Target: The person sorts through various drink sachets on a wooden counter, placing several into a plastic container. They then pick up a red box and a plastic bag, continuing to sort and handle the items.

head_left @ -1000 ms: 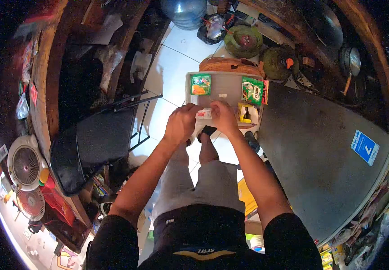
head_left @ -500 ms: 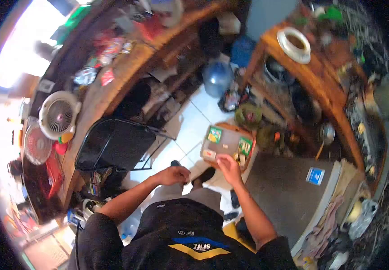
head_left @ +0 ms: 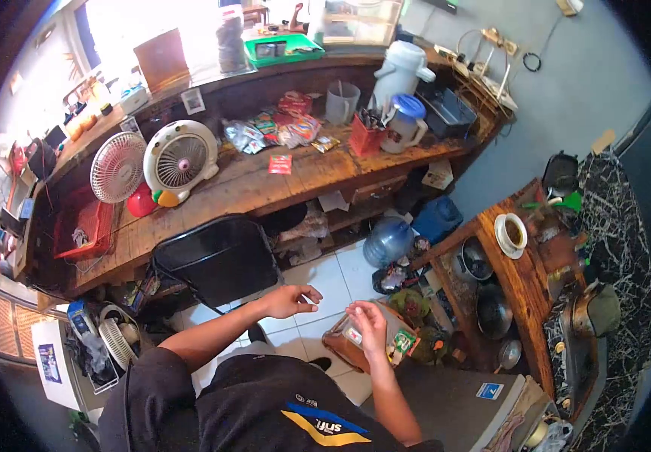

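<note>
My left hand point(head_left: 293, 300) hangs in the air in front of my body, palm inward and fingers loosely stretched, with nothing in it. Close by on the right, my right hand point(head_left: 370, 324) is raised with its fingers apart, also holding nothing. The two hands do not touch. Below my right hand a low brown box point(head_left: 338, 348) stands on the floor, partly covered by the hand and forearm. A green packet point(head_left: 402, 344) lies on its right side. Left of my left hand is a black folding chair point(head_left: 216, 260).
A long wooden counter point(head_left: 235, 200) carries a white fan point(head_left: 182, 162), sachets point(head_left: 299, 129), a blue-lidded pitcher point(head_left: 403, 124) and a white thermos jug point(head_left: 404, 68). A water gallon bottle point(head_left: 387, 242) stands on the floor. At right, a wooden shelf holds a bowl point(head_left: 510, 234) and pans point(head_left: 494, 310).
My view has tilted up from the floor towards the counter. Both hands now appear lower against the scene and closer together, still with nothing in them.
</note>
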The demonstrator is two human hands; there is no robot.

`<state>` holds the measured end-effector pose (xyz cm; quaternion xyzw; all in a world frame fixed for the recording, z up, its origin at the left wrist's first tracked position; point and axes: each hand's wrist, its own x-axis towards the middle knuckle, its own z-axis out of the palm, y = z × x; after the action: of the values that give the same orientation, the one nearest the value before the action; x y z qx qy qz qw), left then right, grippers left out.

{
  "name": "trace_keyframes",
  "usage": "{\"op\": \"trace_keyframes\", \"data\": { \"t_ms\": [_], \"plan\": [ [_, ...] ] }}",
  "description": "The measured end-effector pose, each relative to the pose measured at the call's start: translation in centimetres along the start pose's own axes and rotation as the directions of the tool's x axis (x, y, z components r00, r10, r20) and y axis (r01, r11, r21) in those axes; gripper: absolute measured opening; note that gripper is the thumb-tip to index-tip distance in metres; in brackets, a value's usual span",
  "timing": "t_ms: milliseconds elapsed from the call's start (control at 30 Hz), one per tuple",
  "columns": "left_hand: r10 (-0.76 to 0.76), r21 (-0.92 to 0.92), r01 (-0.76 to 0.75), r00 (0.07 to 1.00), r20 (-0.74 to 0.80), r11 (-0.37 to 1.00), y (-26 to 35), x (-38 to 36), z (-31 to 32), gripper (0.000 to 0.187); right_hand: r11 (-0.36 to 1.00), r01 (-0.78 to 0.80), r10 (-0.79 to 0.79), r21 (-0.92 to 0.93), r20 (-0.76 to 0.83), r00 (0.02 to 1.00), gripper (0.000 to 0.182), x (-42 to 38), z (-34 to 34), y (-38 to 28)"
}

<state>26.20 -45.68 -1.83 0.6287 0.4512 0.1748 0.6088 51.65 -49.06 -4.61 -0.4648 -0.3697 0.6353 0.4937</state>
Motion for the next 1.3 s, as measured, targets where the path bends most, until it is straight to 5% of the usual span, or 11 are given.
{"op": "trace_keyframes", "data": {
  "t_ms": [200,267,567,933,1067,1133,1200,1300],
  "plan": [
    [0.073,0.087,-0.064,0.992,-0.104,0.994,-1.8,-4.3,-7.6,0.035,0.999,-0.029,0.032,-0.045,0.056,0.998,0.021,2.5,9.5,-0.1],
    [0.067,-0.068,-0.079,0.984,-0.163,0.995,-3.5,-5.5,-9.9,0.033,0.996,-0.033,0.039,-0.078,0.081,0.996,0.022,3.5,12.8,0.0],
    [0.07,-0.207,-0.126,0.964,-0.257,0.97,-6.4,-10.5,-18.6,0.03,0.977,-0.05,0.109,-0.205,0.286,0.952,0.028,9.2,24.7,0.8],
    [0.065,-0.201,-0.143,0.935,-0.348,0.969,-7.4,-9.7,-23.1,0.031,0.964,-0.071,0.151,-0.255,0.308,0.94,0.028,13.0,26.9,-0.1],
    [0.025,-0.033,-0.041,0.918,-0.396,0.999,-5.7,-8.1,-24.8,0.032,0.976,-0.121,0.164,-0.18,0.247,0.955,0.027,15.7,26.9,-0.3],
    [0.175,0.152,-0.114,0.854,-0.489,0.982,-6.6,-5.8,-25.7,0.035,0.977,-0.141,0.178,-0.16,0.248,0.952,0.027,17.2,27.0,-0.7],
    [0.228,0.112,-0.198,0.813,-0.535,0.974,-7.3,-2.9,-26.6,0.035,0.977,-0.149,0.186,-0.15,0.275,0.943,0.028,19.0,26.6,-0.9],
    [0.267,0.389,-0.014,0.75,-0.605,0.921,-4.1,1.1,-29.6,0.044,0.975,-0.162,0.205,-0.153,0.328,0.922,0.029,22.5,25.3,-1.2]
  ]
}}
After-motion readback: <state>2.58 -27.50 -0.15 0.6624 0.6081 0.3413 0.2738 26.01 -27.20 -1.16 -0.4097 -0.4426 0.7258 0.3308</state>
